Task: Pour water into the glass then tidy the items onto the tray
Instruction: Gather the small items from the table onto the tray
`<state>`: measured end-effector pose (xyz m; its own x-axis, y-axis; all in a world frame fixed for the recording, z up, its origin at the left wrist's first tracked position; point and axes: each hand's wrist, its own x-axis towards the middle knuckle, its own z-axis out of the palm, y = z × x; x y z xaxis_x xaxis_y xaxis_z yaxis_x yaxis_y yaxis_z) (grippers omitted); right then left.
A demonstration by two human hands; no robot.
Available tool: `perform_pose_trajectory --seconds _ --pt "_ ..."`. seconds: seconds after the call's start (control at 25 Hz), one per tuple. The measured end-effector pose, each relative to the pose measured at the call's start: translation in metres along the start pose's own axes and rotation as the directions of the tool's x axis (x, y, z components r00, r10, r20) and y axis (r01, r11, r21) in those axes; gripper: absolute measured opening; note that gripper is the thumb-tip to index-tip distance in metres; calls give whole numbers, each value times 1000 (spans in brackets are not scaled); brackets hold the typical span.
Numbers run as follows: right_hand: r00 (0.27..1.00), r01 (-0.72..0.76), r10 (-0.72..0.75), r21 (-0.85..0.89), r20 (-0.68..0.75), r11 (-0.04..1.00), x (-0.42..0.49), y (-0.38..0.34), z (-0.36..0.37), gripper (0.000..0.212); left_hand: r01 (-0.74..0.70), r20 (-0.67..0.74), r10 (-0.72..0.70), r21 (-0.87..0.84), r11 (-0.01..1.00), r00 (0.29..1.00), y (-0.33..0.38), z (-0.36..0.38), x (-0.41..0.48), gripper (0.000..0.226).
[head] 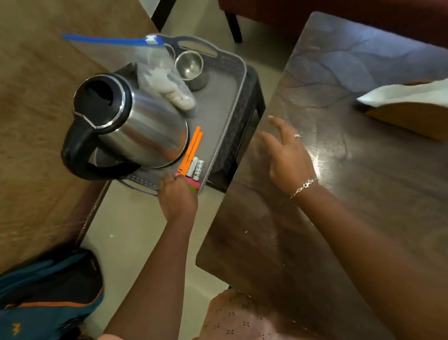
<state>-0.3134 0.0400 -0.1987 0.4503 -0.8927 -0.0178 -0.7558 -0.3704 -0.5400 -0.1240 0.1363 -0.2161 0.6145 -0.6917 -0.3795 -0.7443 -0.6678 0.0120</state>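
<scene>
A grey tray point(238, 88) sits on a low dark stool point(244, 130). On it stand a steel kettle point(138, 123) with a black handle and an empty steel glass point(190, 67). A clear zip bag point(156, 76) of white pieces leans on the kettle. Two orange sticks point(193, 150) and white sachets point(197, 168) lie at the tray's near corner. My left hand point(177, 197) curls over a pink and green packet point(193, 185) at that corner. My right hand point(286, 154) hovers with spread fingers over the dark table point(355, 213), holding nothing.
A wooden napkin holder point(414, 117) with white napkins stands on the dark table at the right. A brown wooden table point(13, 132) fills the left. A teal backpack point(40, 299) lies on the floor below it. A maroon seat point(338, 0) is at the back.
</scene>
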Motion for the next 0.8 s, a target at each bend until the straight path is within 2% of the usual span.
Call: perform_pose_trajectory --seconds 0.12,0.48,0.56,0.64,0.72,0.8 --pt "1000 -26 26 -22 12 999 -21 14 -9 60 -13 27 13 8 1000 1000 -1 0 3 34" --pt "996 -85 86 -54 7 995 -43 31 -21 48 -119 93 111 88 989 989 0 -5 2 33" --pt "996 -81 83 -90 15 993 -49 34 -24 49 -91 51 88 51 995 995 1 -10 -3 35" --pt "997 -68 71 -124 16 990 -57 41 -27 55 -132 -56 136 68 989 989 10 -16 -16 39" --pt "997 -62 70 -170 41 984 -66 49 -32 59 -278 -200 291 88 956 936 32 -18 -37 36" --pt "997 -55 67 -240 42 969 -79 62 -39 59 -442 -300 455 115 890 838 64 -12 -63 34"
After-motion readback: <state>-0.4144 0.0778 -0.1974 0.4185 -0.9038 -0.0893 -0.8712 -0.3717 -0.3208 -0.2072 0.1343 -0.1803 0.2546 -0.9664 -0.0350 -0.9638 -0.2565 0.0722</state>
